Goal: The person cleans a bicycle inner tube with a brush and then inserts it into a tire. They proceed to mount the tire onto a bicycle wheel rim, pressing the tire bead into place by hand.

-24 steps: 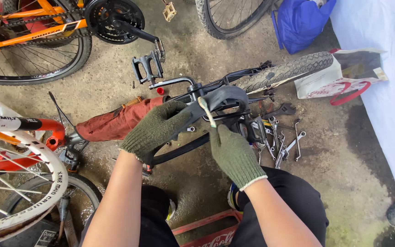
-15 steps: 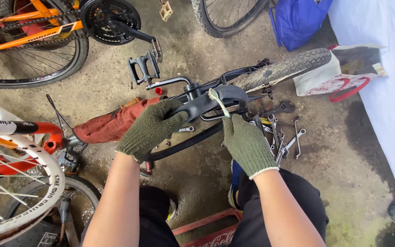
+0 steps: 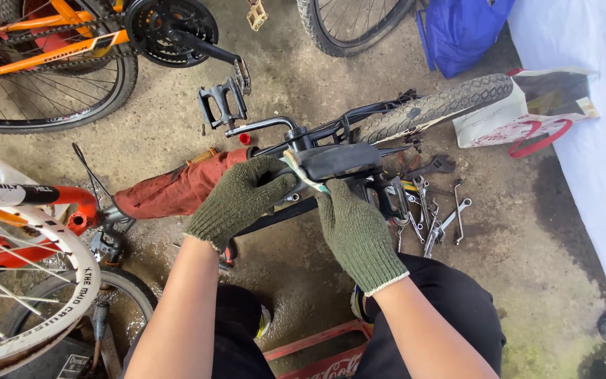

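Both my hands wear dark green knit gloves. My left hand (image 3: 243,200) grips the left end of a black bicycle saddle (image 3: 341,160) that lies over a black bike frame (image 3: 331,128) on the ground. My right hand (image 3: 355,231) reaches up from below and pinches a pale flat strip (image 3: 301,172) against the saddle's left end, right beside my left fingers. The strip's far end is hidden between the gloves.
Several wrenches (image 3: 436,210) lie right of the saddle. Behind it are a knobbly tyre (image 3: 433,107), a white bag (image 3: 520,112) and a blue bag (image 3: 461,31). A rust-red cloth (image 3: 177,189), an orange bike (image 3: 50,42) and a white-rimmed wheel (image 3: 29,281) stand left; a red crate (image 3: 317,354) is below me.
My right hand has risen towards the saddle, and the pale strip, upright before, now lies tilted against the saddle's left end. My left hand keeps its grip.
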